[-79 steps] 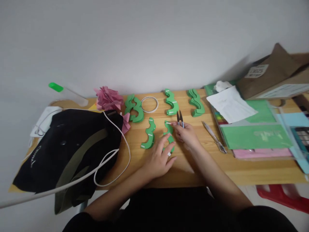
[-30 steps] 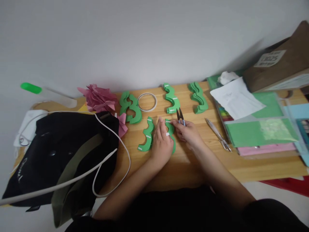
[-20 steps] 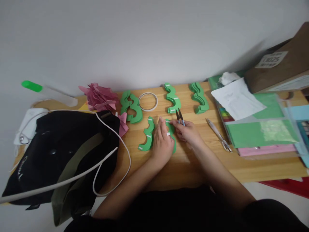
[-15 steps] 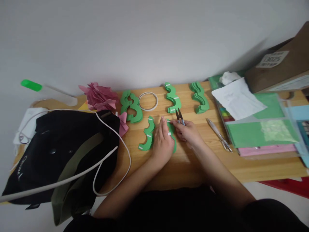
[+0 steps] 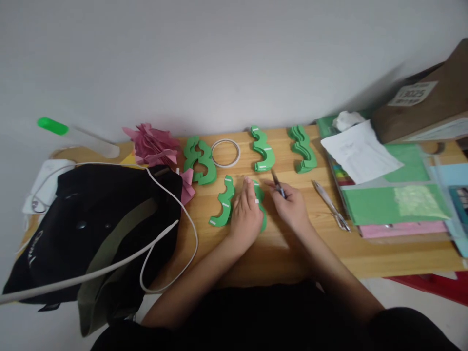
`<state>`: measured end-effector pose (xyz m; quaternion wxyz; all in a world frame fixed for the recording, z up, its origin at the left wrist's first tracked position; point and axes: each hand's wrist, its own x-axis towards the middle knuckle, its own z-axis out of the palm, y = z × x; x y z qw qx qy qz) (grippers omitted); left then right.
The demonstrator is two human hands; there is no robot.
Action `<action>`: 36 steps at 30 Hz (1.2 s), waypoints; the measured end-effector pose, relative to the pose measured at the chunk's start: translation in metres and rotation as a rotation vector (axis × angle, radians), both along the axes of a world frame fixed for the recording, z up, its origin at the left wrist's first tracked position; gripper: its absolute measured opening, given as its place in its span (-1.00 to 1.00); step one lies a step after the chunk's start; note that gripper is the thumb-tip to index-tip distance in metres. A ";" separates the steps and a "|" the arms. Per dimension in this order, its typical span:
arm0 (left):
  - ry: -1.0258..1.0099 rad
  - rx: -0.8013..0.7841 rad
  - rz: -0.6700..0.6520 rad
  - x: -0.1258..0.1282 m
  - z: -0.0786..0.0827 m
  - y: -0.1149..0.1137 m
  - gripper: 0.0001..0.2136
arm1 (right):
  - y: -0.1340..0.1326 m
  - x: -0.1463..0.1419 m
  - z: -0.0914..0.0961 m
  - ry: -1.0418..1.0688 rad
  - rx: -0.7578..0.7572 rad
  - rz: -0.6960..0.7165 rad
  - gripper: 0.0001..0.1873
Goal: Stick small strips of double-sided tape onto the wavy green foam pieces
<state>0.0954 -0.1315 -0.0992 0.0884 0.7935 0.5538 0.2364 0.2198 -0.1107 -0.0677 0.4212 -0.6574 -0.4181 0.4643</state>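
My left hand (image 5: 244,214) lies on a curvy green paper cutout (image 5: 262,219), fingers stretched out and pressing it to the wooden table (image 5: 256,265). Part of that cutout is hidden beneath the hand; a small white strip shows beside the fingers. My right hand (image 5: 293,208) is closed around small thread snips (image 5: 278,186), blades pointing up and away, just right of the cutout. Left of my left hand lies a matching green cutout (image 5: 227,195) with white tape strips. Beyond the hands is a stack of green cutouts (image 5: 263,155), its top one also carrying white strips.
More green cutout stacks (image 5: 303,148) and a tape roll (image 5: 239,155) lie along the wall. Pink paper flowers (image 5: 153,144) and a black bag (image 5: 120,219) with a white cable are left. Rightward are a pen (image 5: 331,204), plastic-wrapped coloured paper (image 5: 380,204) and a cardboard box (image 5: 431,102).
My right hand has drawn back slightly to the right, away from the cutout, and the snips have tilted with it. My left hand stays in place.
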 end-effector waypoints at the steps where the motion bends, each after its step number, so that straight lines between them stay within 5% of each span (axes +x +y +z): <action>1: -0.018 -0.009 -0.001 0.000 0.000 0.000 -0.24 | -0.001 0.000 0.001 -0.067 0.044 0.034 -0.73; 7: -0.179 -0.110 -0.011 -0.002 -0.001 0.001 -0.21 | -0.001 -0.004 0.004 -0.310 0.038 0.189 -0.67; 13: -0.461 -0.185 -0.071 -0.006 0.020 -0.005 -0.30 | -0.007 0.006 0.007 -0.068 0.061 -0.017 -0.75; 20: -1.172 -0.760 -0.252 -0.032 0.057 -0.023 -0.39 | -0.040 0.011 0.030 0.141 -0.067 -0.055 -0.73; 23: -1.204 -0.888 -0.244 -0.037 0.062 -0.029 -0.35 | -0.053 0.004 0.039 0.159 -0.056 -0.055 -0.73; 29: -1.253 -0.906 -0.281 -0.035 0.066 -0.040 -0.24 | -0.067 0.001 0.040 0.028 -0.015 -0.133 -0.77; 36: -1.149 -0.871 -0.317 -0.037 0.059 -0.050 -0.20 | -0.066 0.002 0.037 0.236 -0.103 -0.155 -0.69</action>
